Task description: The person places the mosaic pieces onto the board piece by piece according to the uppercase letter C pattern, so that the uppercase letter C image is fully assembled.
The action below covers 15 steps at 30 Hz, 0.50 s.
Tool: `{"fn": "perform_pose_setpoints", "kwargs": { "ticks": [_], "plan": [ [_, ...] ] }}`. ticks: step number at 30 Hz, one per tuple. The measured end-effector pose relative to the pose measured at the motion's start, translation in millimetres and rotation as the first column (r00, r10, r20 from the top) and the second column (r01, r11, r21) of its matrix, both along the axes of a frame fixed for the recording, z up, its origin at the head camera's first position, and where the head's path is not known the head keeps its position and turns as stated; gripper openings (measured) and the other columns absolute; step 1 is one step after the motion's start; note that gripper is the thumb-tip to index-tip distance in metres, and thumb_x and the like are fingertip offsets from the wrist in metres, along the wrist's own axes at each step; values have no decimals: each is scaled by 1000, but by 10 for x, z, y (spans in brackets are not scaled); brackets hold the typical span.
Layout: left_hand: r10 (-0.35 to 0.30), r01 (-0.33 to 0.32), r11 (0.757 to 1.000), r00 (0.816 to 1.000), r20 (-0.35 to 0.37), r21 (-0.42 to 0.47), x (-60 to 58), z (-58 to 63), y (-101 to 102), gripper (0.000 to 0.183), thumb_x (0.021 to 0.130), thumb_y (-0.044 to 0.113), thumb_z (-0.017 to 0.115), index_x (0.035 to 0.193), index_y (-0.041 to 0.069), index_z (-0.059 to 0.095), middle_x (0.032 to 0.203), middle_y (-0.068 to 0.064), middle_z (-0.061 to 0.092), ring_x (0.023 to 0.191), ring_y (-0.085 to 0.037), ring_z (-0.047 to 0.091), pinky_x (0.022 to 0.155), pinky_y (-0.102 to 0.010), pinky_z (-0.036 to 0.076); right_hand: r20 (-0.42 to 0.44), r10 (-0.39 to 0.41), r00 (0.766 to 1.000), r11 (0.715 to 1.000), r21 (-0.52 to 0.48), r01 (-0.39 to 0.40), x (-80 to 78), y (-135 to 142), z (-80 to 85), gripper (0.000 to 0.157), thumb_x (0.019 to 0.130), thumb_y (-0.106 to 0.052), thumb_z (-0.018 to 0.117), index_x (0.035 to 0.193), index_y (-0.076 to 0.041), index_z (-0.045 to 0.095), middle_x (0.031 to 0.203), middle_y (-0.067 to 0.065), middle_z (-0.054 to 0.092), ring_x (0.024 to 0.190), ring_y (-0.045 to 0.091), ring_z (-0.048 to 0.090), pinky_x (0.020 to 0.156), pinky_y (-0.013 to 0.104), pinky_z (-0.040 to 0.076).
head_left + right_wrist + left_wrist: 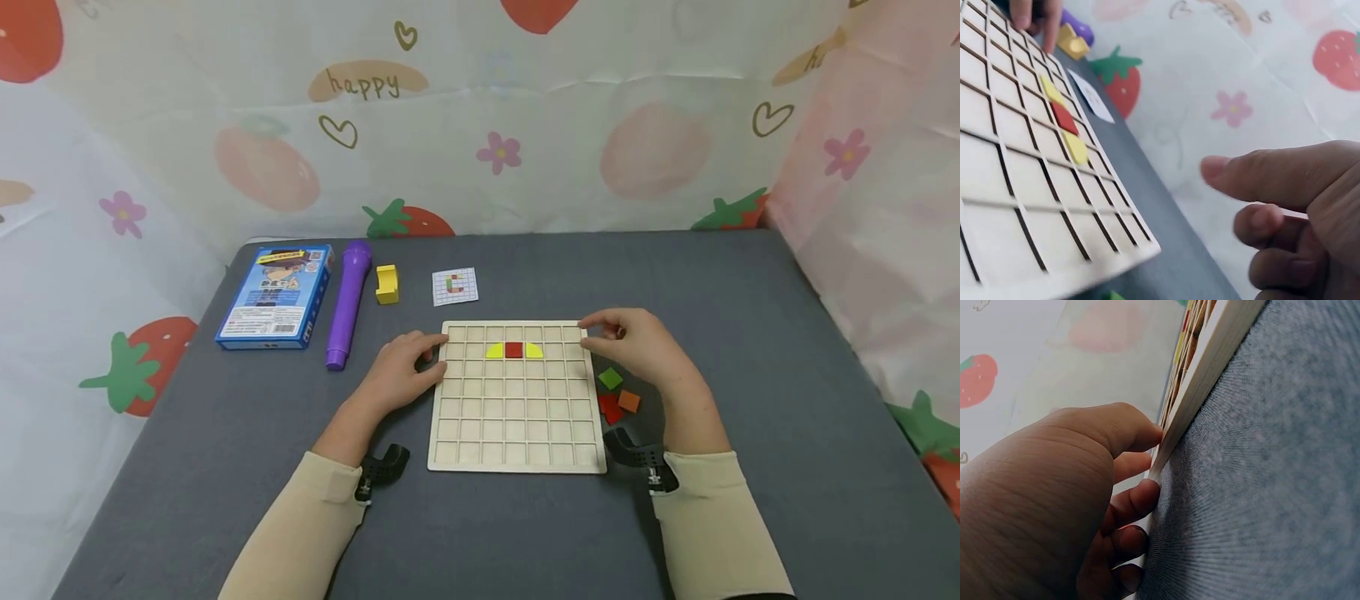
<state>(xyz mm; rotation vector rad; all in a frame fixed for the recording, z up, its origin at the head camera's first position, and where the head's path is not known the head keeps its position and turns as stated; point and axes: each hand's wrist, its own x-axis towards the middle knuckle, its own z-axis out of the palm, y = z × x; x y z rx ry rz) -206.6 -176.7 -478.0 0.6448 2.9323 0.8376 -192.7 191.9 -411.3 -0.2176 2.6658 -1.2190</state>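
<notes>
A pale wooden grid board (491, 429) lies flat on the grey table. In an upper row of its squares sit a yellow rounded piece (495, 351), a red square (513, 350) and another yellow rounded piece (533, 351). My left hand (401, 373) touches the board's left edge near the upper corner with thumb and fingertips, the fingers loosely bent. At the upper right corner hovers my right hand (633, 342), its fingers relaxed; the right wrist view shows the thumb (1241, 178) apart from the board and nothing held.
Beside the board's right edge, under the right wrist, lie green (611, 378), orange (629, 402) and red (611, 409) pieces. Behind the board is a small pattern card (455, 287). A yellow block (387, 285), purple microphone-shaped stick (348, 304) and blue box (276, 296) stand at the back left.
</notes>
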Motion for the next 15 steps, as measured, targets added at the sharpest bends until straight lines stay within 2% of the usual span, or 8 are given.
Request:
{"fn": "perform_pose_setpoints", "kwargs": {
  "ticks": [6,15],
  "plan": [
    [1,-1,1000,1000,-9,6,1,16,-8,43,98,26,66,139,10,65,90,-3,54,80,-22,47,78,-41,36,103,55,993,998,-9,-55,-5,291,-77,35,96,-13,71,128,0,68,76,5,43,64,20,36,61,35,34],
    [0,0,1000,1000,2,4,-3,0,15,44,98,27,66,139,11,65,91,-2,54,80,-21,47,79,-42,36,242,127,962,992,-54,-117,7,479,-206,38,90,-2,72,128,5,67,72,1,46,65,16,43,66,32,38]
  ]
}}
